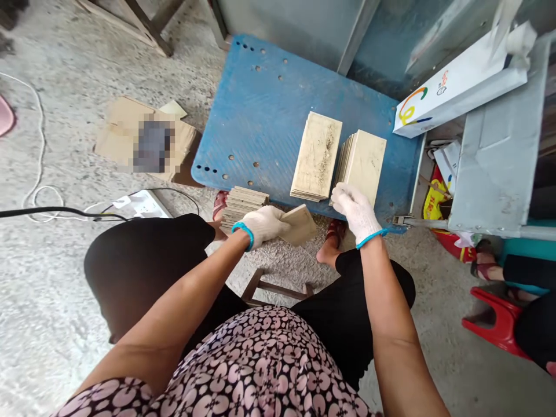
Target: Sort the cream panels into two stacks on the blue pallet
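My left hand [266, 225], in a white knit glove with a blue cuff, is closed on a thin pale board [303, 225] held low in front of the blue surface. My right hand [357, 213], gloved the same way, is at the near left corner of a stack of pale boards [368, 159]. Its fingers are curled together, and whatever is between them is hidden. Left of that stack lies another stack of boards [317, 152], with dark smudges on its top piece. A further stack of boards [244, 201] shows its edges beside my left hand.
The stacks rest on a blue plastic surface [256, 104] with holes. On the left floor are a cardboard box [119, 130], a white power strip [145, 204] and cables. A white paper bag [452, 87] stands at right. Beyond it, a person sits by a red stool [495, 321].
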A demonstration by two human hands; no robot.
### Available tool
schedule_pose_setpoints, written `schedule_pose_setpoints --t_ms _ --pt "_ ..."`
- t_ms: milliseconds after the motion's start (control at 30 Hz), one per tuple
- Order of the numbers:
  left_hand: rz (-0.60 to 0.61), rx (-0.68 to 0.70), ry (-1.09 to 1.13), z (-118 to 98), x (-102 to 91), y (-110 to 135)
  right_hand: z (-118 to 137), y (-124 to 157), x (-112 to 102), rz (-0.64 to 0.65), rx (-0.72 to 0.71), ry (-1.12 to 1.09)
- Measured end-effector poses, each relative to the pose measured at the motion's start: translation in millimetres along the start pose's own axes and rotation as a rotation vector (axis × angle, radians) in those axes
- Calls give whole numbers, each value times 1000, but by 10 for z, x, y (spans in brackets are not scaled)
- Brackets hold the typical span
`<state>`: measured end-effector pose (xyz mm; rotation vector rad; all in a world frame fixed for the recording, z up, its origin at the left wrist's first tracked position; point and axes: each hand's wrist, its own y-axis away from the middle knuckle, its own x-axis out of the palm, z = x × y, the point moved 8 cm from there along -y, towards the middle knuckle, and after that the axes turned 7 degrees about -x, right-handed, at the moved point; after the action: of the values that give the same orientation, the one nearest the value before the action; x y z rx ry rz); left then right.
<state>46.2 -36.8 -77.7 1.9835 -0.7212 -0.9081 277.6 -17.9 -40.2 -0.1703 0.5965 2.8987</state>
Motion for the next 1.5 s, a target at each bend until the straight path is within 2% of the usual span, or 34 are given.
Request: schedule_pose_setpoints --t_ms 133,233,333,433,567,767,933,1033,1133,1200,1267,1333,1433,1500 --pt "61 36 487 134 -145 452 186 428 202 79 -105 137" --pt "138 110 756 234 -182 717 311 778 335 119 -212 405" --pt "174 114 834 410 -186 862 426 1109 524 147 -366 754" --pt "209 138 877 557 -173 943 419 1391 818 259 -490 1008" --pt "225 134 972 713 -151 1041 281 1631 1078 366 -516 1224" --pt "268 153 983 821 -101 1138 200 1800 1191 403 -513 1354" --pt "266 162 935 832 -68 1123 60 1825 1203 375 -475 1299" --pt "291 190 951 737 -73 1138 -68 1818 1159 303 -374 1202" --pt "376 246 1097 549 -100 1155 -133 1776 1057 189 -233 1063" --pt "377 266 1262 457 -140 1109 -111 1699 974 121 -154 980" --pt "296 249 1393 454 -150 996 -36 1558 863 45 -94 925" --pt "196 179 1411 529 -68 841 71 1347 729 -37 -53 901" --pt "67 57 1192 678 153 609 242 910 534 -133 -34 904" --pt "31 70 931 687 271 503 320 565 420 -179 -19 906"
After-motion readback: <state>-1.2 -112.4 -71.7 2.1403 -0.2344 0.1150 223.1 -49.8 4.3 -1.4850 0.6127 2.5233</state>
